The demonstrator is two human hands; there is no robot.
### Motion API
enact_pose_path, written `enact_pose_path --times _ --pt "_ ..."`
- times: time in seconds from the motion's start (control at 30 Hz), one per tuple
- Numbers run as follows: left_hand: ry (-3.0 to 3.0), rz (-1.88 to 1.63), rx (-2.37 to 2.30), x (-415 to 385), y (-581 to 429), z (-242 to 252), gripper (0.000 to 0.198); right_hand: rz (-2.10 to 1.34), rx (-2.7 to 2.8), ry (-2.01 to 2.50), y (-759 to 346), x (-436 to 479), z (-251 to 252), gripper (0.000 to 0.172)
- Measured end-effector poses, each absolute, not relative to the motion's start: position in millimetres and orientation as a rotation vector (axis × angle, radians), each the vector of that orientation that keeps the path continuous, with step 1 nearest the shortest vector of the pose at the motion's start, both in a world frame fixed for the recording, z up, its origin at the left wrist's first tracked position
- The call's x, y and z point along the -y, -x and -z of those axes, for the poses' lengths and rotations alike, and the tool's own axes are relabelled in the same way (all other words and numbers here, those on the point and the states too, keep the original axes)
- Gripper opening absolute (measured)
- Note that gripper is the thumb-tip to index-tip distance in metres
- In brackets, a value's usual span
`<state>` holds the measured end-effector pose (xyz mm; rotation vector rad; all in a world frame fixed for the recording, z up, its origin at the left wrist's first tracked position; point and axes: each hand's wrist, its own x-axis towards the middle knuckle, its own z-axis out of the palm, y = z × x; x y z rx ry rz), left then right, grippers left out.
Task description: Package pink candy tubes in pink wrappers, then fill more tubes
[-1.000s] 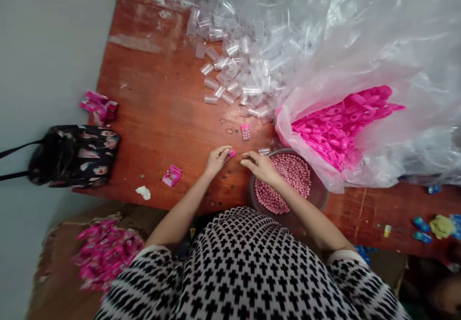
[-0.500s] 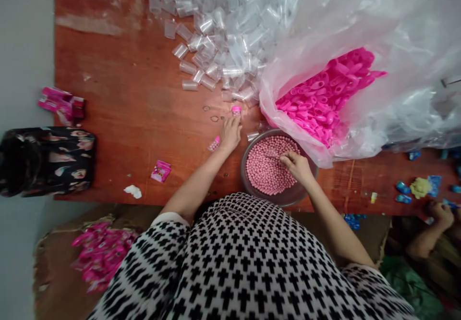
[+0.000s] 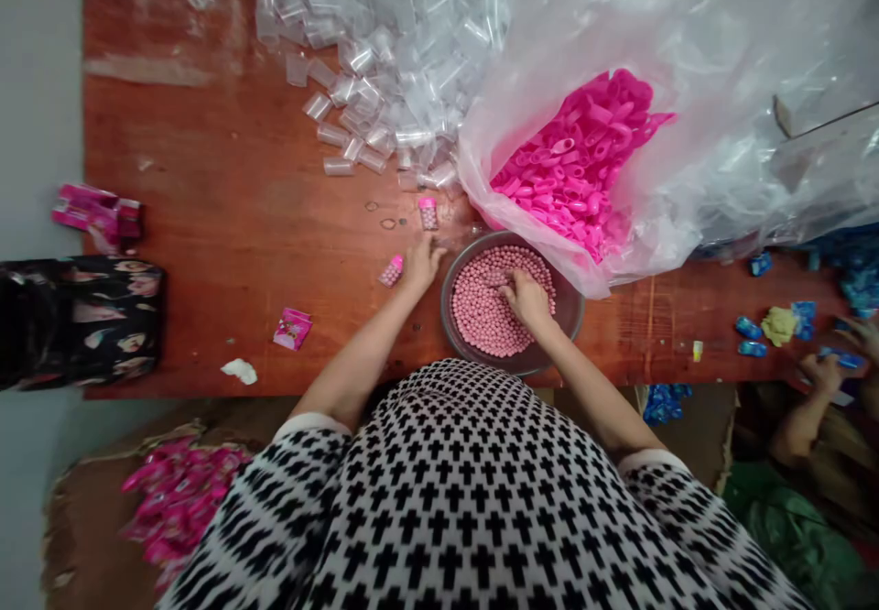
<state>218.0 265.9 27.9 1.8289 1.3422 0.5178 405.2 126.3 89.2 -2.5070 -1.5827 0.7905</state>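
Observation:
My right hand (image 3: 526, 297) is down in a round bowl (image 3: 573, 317) full of small pink beads (image 3: 481, 312), its fingers curled into them. My left hand (image 3: 422, 260) rests on the red-brown table (image 3: 226, 225) just left of the bowl's rim, fingers bent down; what they hold is hidden. A bead-filled tube with a pink cap (image 3: 391, 271) lies right beside the left hand. Another filled tube (image 3: 428, 213) stands a little beyond it.
A heap of clear empty tubes (image 3: 385, 88) covers the far table. A plastic bag of pink caps (image 3: 569, 166) sits behind the bowl. Pink packets (image 3: 292, 328) and a black floral bag (image 3: 75, 317) are at left. Another person's hands (image 3: 824, 372) work at right.
My right hand left the capped tube and went into the bowl of beads. My left hand laid the capped tube down, reached out towards the tubes, then drew back beside the bowl.

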Motion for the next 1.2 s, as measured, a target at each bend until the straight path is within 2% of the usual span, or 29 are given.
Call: enact_pose_path --times 0.13,0.23,0.33,0.47,0.63,0.77,1.03,1.2 --pt "-1.952 -0.686 -1.341 -233.1 -193.1 -73.5 0.028 -0.751 1.540 2.477 -400.6 -131.8 -72.6 0.029" --pt "-2.128 -0.541 -0.989 -195.6 -196.9 -94.4 0.027 -0.810 1.476 2.413 -403.7 -133.2 -63.6 0.025" --pt "-2.239 -0.335 -0.821 -170.9 -215.8 -93.9 0.032 -0.912 1.402 2.310 -410.0 -132.5 -60.4 0.024" --pt "-2.171 -0.285 -0.909 -173.8 -246.6 -82.7 0.047 -0.972 1.437 2.077 -418.8 -127.6 -77.9 0.024" --pt "-1.804 -0.395 -0.690 -194.0 -263.7 -79.0 0.031 -0.927 1.604 1.808 -430.0 -121.0 -123.6 0.023" --pt "-1.560 -0.440 -0.629 -198.8 -259.5 -82.6 0.035 -0.888 1.808 1.646 -435.6 -116.4 -146.1 0.020" --pt "-1.597 -0.342 -0.580 -202.4 -255.6 -98.9 0.028 -0.880 2.076 1.733 -433.5 -105.9 -147.2 0.016" --pt "-1.589 -0.301 -0.570 -204.9 -261.6 -98.9 0.027 -0.982 2.008 1.754 -433.6 -98.8 -140.0 0.012"
